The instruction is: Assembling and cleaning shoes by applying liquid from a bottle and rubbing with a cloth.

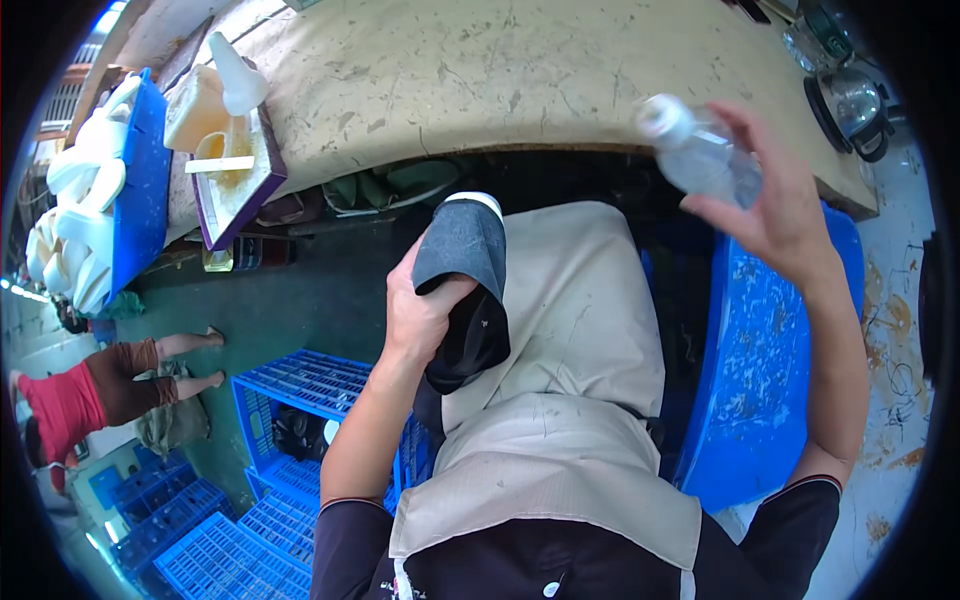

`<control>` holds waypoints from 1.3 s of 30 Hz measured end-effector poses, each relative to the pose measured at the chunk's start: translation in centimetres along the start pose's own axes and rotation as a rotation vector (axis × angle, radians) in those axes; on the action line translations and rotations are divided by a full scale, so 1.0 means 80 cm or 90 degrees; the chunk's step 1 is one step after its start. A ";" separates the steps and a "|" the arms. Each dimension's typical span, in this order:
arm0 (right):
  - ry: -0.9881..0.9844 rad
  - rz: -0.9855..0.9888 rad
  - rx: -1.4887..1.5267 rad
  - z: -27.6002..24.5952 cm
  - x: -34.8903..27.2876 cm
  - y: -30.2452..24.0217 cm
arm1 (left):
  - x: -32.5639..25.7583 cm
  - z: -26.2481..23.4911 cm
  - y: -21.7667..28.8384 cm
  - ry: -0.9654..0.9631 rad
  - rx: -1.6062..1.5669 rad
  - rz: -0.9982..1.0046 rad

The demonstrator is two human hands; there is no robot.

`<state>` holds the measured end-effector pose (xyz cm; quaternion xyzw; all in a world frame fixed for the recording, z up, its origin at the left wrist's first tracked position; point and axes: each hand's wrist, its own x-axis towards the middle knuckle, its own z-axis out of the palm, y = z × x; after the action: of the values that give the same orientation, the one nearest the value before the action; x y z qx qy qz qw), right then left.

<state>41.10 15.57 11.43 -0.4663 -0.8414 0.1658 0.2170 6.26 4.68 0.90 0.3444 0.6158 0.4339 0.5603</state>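
Note:
My left hand (pixel 418 305) is closed round a dark grey and black shoe upper (pixel 465 245), held above my lap. Its thumb reaches into the upper's opening, and a white edge shows at the upper's far end. Over the right front edge of the table, my right hand (pixel 785 210) grips a clear plastic bottle (pixel 708 155), tilted with its white cap toward the upper left. The bottle is slightly blurred, and I cannot tell what is in it. The two hands are well apart.
A worn beige table (pixel 470 75) spans the far side. On its left are a purple-edged tray (pixel 262 185) and a blue bin (pixel 145 190) of white foot-shaped pieces. Glass jugs (pixel 850 105) stand far right. Blue crates (pixel 300 385) and a person in red (pixel 70 405) are at left.

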 end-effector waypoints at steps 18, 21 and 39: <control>-0.097 -0.238 -0.266 0.063 -0.003 -0.074 | -0.001 -0.035 -0.016 0.036 0.267 0.235; -0.103 -0.236 -0.273 0.065 -0.001 -0.078 | -0.003 -0.039 -0.014 0.041 0.290 0.248; -0.112 -0.254 -0.280 0.087 0.007 -0.106 | -0.006 -0.062 -0.029 0.061 0.461 0.346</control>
<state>31.13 11.20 9.72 -0.3118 -0.9475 -0.0266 0.0655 1.55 2.64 -1.05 0.6469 0.6405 0.3371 0.2401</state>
